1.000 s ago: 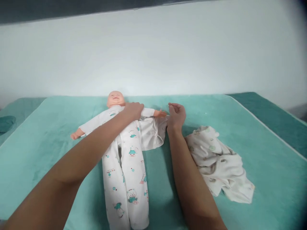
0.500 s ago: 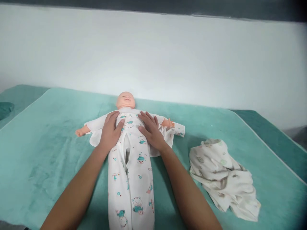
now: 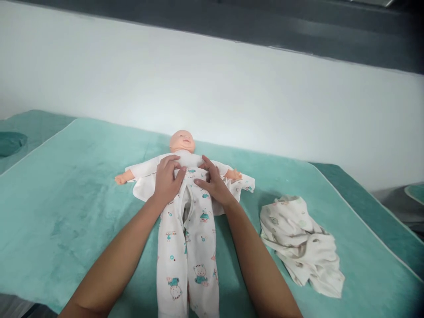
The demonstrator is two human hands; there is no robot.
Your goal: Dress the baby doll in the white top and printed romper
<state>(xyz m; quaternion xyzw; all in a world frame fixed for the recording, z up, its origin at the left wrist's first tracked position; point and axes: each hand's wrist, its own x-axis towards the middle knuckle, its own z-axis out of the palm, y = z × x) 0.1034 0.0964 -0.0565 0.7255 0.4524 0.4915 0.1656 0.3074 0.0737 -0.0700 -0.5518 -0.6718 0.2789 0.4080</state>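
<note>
A baby doll lies on its back on a teal mat, dressed in a white romper printed with small animals. The romper's front is open in a gap down the middle of the belly. My left hand rests on the doll's chest with its fingers curled on the left front edge of the romper near the collar. On the other side of the gap, my right hand pinches the right front edge. The doll's arms stick out to both sides.
A crumpled white printed garment lies on the mat to the right of the doll. A pale wall runs behind the mat. A darker teal surface borders the mat at the right, and another shows at the far left.
Both hands went from apart, to flat on the doll's chest, to closing on the romper's front edges near the collar. The view has shifted slightly right and down.
</note>
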